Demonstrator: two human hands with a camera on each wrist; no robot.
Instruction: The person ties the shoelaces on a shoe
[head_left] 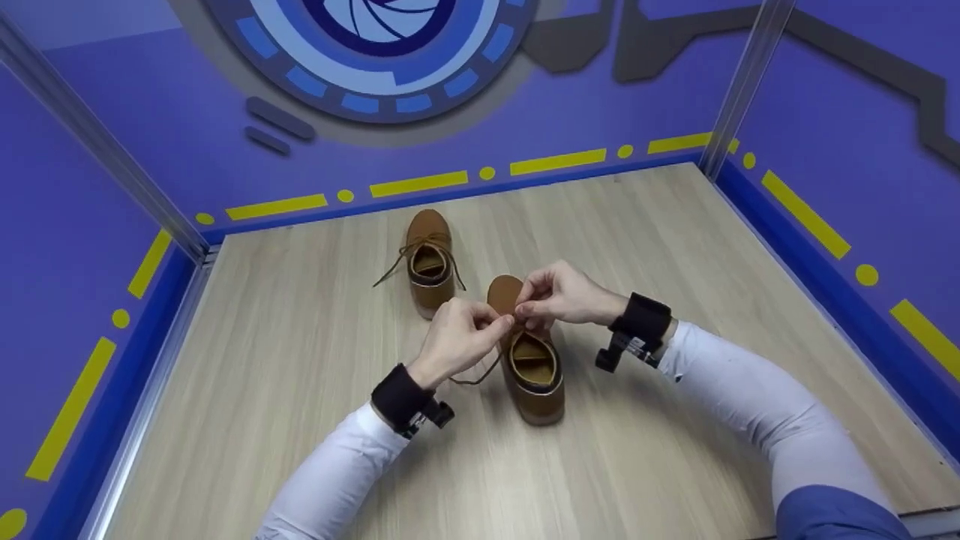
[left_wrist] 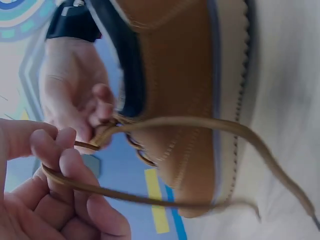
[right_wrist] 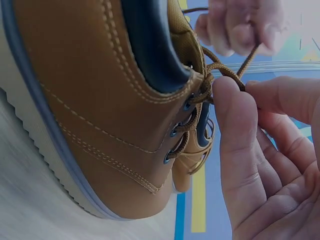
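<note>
A brown lace-up shoe (head_left: 541, 405) with a dark padded collar stands on the board, toe pointing away. Over its tongue, my left hand (head_left: 461, 337) pinches a brown shoelace (left_wrist: 115, 192) between thumb and fingertips. That lace runs through the left fingers, and its end trails down beside the shoe. From the other side, my right hand (head_left: 566, 296) pinches another part of the lace (right_wrist: 230, 72) between thumb and forefinger, right above the top eyelets. Both hands are close together, with a stretch of lace taut between them. The fingers partly hide the lace crossing.
A second matching shoe (head_left: 429, 225) stands farther back to the left, its laces spread loosely at both sides. The wood-grain board (head_left: 300, 375) is bounded by blue printed panels (head_left: 420, 161) at the back and sides.
</note>
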